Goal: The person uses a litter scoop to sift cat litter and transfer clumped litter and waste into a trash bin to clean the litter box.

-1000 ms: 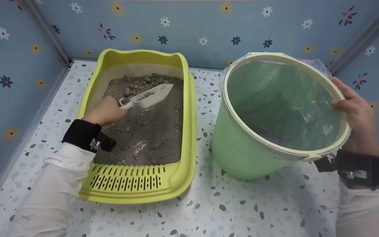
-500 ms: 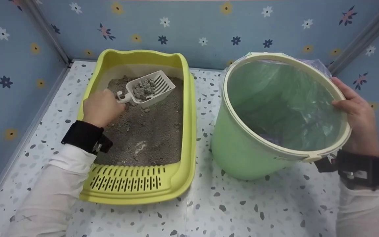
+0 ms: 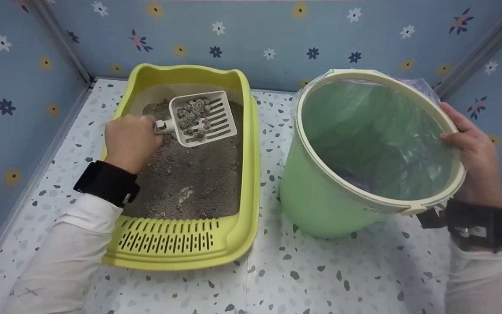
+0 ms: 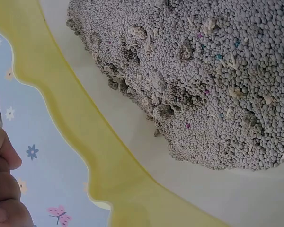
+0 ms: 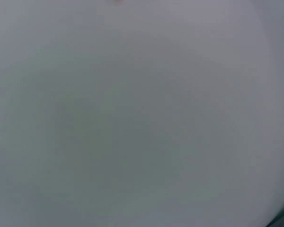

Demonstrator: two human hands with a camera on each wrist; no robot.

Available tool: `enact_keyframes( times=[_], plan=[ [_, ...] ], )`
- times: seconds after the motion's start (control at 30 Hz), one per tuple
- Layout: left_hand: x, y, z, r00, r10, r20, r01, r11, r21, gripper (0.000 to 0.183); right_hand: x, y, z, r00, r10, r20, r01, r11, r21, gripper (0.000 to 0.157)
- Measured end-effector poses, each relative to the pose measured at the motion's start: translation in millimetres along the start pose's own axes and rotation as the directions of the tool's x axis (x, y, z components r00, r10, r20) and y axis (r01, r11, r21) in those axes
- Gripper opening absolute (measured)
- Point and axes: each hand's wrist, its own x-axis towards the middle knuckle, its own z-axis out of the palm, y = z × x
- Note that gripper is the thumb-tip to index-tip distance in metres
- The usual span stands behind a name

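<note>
In the head view my left hand [image 3: 130, 141] grips the handle of a white slotted litter scoop [image 3: 223, 122]. Grey litter clumps [image 3: 192, 112] lie in the scoop, which is held above the yellow litter box [image 3: 254, 174]. Below it spreads grey cat litter [image 3: 190, 183], seen close up as pellets with darker lumps in the left wrist view. My right hand [image 3: 477, 152] holds the rim of a green trash bin [image 3: 325, 196], tilted, with its mouth toward me. A clear plastic bag [image 3: 408, 144] lines the bin. The right wrist view is a blur.
Blue flowered panels [image 3: 251, 30] stand behind and at both sides. The white speckled floor [image 3: 268, 279] shows in front of the box and bin, and a narrow strip lies between them. A slotted step [image 3: 168, 235] forms the litter box's front.
My left hand has lifted the scoop a little and turned it, so its inside with the clumps now faces up toward me. My right hand and the bin have stayed in place.
</note>
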Motion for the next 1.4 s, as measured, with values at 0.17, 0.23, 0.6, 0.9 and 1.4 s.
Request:
enact_keyframes(
  times=[0.17, 0.23, 0.6, 0.9, 1.4],
  plan=[
    [-3.7, 2.9, -7.6, 1.000, 0.003, 0.014, -0.003, 1.000, -0.008, 0.025, -1.7, 0.1, 0.9, 1.000, -0.004, -0.002, 0.004, 0.999, 0.032, 0.054],
    [-5.0, 5.5, -12.0, 0.999, -0.011, 0.049, 0.011, 1.000, -0.015, 0.025, -1.7, -0.2, 1.5, 1.000, -0.003, -0.008, 0.003, 0.999, 0.042, 0.054],
    [0.2, 22.7, -28.7, 0.996, -0.002, 0.089, 0.007, 0.998, -0.055, 0.028, -5.3, 5.9, 3.6, 0.999, -0.034, 0.002, 0.034, 0.997, -0.064, 0.055],
    [16.9, 58.5, -72.7, 0.999, 0.020, 0.042, -0.018, 0.999, -0.040, 0.033, -3.7, 5.3, 2.4, 0.999, -0.035, -0.017, 0.033, 0.994, -0.107, 0.055],
    [45.0, 141.1, -117.4, 0.984, 0.084, 0.159, -0.088, 0.996, 0.022, 0.028, -6.5, 4.7, 5.3, 1.000, 0.001, -0.010, -0.001, 0.998, 0.058, 0.055]
  ],
)
